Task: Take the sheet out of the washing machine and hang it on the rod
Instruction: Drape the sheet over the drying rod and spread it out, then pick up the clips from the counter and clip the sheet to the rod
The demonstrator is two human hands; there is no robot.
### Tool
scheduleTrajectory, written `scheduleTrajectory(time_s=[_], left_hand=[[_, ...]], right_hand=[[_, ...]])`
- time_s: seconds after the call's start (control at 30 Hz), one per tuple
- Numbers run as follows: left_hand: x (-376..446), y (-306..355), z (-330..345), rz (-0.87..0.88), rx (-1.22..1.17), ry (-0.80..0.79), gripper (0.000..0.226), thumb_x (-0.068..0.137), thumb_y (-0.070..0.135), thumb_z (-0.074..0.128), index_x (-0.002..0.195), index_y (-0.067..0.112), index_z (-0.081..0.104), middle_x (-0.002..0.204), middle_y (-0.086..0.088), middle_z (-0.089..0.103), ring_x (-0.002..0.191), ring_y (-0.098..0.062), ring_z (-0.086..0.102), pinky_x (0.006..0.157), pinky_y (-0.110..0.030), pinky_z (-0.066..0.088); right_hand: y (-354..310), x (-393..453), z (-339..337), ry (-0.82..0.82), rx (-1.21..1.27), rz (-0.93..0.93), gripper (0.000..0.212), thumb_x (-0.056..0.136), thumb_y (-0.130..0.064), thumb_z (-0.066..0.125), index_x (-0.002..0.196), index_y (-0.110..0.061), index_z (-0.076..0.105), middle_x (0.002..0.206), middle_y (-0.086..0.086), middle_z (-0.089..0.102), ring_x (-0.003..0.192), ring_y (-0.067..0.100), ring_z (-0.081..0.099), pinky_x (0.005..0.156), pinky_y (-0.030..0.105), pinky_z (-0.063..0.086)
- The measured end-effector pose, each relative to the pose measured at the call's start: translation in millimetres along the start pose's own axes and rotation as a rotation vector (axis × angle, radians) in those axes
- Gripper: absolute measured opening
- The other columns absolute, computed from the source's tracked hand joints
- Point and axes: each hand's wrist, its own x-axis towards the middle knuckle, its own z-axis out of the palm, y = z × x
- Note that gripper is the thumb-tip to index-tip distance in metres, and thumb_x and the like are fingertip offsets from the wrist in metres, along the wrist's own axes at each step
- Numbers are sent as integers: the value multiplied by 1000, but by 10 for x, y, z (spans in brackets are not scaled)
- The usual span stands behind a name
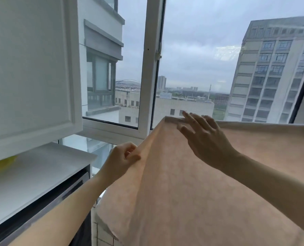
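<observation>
A peach-coloured sheet point(209, 192) fills the lower right of the head view, draped over a line that runs from the centre out past the right edge; whatever bears it is hidden under the fold, so the rod itself cannot be made out. The near layer falls toward the person and spreads wide at the bottom, with a loose corner hanging low at the centre near a tiled wall point(101, 233).

The left hand point(121, 158) sits at the sheet's left edge, below the top fold, its thumb and curled fingers pinching the cloth's border — the hem runs up from this pinch to the top left corner of the drape. The right hand point(203, 141) reaches in from the right with its fingers straight and spread; the fingertips point(185, 115) lie on the top fold near that corner, flat on the fabric and gripping nothing. The 2 hands are near each other but apart, the right one higher and farther.

To the left, a white cabinet door point(30, 68) stands open above a white countertop point(33, 176), and a yellow object point(0, 166) shows in the gap between them, too blurred to name. A dark appliance front point(46, 205) sits under the countertop. Beyond the sheet is a white-framed window point(147, 68), and through it grey sky and tall buildings point(272, 73) — one at the right, one at the left.
</observation>
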Motion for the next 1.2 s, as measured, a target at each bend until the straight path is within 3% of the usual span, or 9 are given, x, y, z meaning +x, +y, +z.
scheduleTrajectory(time_s=[0.07,0.23,0.3,0.47,0.63,0.77,0.93,1.1,1.2], left_hand=[[-75,-96,-34,-1,111,-10,20,81,16,72,72,30,61,67,18,64,63,-3,60,58,-11,45],[-315,-289,-158,-87,209,-38,7,82,17,70,76,18,66,68,10,66,64,0,62,61,-14,43],[-435,-333,-238,-120,226,-57,5,83,17,69,80,19,66,73,11,67,69,-1,63,63,-11,45],[-797,-520,-568,-242,315,-62,11,87,21,65,97,18,65,83,13,65,77,-2,63,76,-28,55],[-1360,-761,-975,-378,639,11,27,93,37,51,116,26,56,101,6,68,88,-15,62,71,-31,50],[-1815,-930,-1282,-444,741,82,25,95,36,46,116,26,56,102,6,69,86,-16,64,64,-28,50],[-2306,-1092,-1719,-536,790,171,24,94,35,48,114,25,59,100,6,71,88,-17,65,71,-32,54],[-2851,-1289,-2191,-671,868,235,22,93,32,50,112,27,60,100,7,70,92,-20,64,67,-28,46],[-3180,-1402,-2498,-785,913,272,20,92,31,49,110,28,59,99,8,70,91,-21,64,68,-29,46]], right_hand=[[-105,-49,-17,-32,-13,4,36,87,-8,49,122,-13,57,144,25,40,131,39,41,105,58,32],[-389,-13,-110,-127,10,87,45,80,-13,58,125,-9,55,148,22,35,139,40,28,109,62,24],[-523,5,-113,-139,40,58,41,81,-13,57,122,-7,57,146,19,40,139,37,30,110,59,25],[-1056,116,-85,-169,153,-17,39,81,-17,57,118,-5,59,129,16,57,130,33,44,106,49,37],[-1800,228,32,-165,321,-52,25,83,-20,64,106,-9,66,107,9,69,113,28,59,97,40,48],[-2419,343,125,-186,457,-109,19,76,-17,69,94,-11,68,91,4,70,96,24,65,85,35,54],[-3128,526,192,-251,563,-181,22,76,-17,70,97,-11,66,91,3,70,91,22,65,82,34,55],[-3893,767,280,-320,628,-378,25,87,-20,56,109,-10,62,108,4,64,104,25,58,91,36,49],[-4374,942,325,-321,714,-428,24,88,-23,55,109,-12,61,104,1,65,100,22,59,87,34,52]])
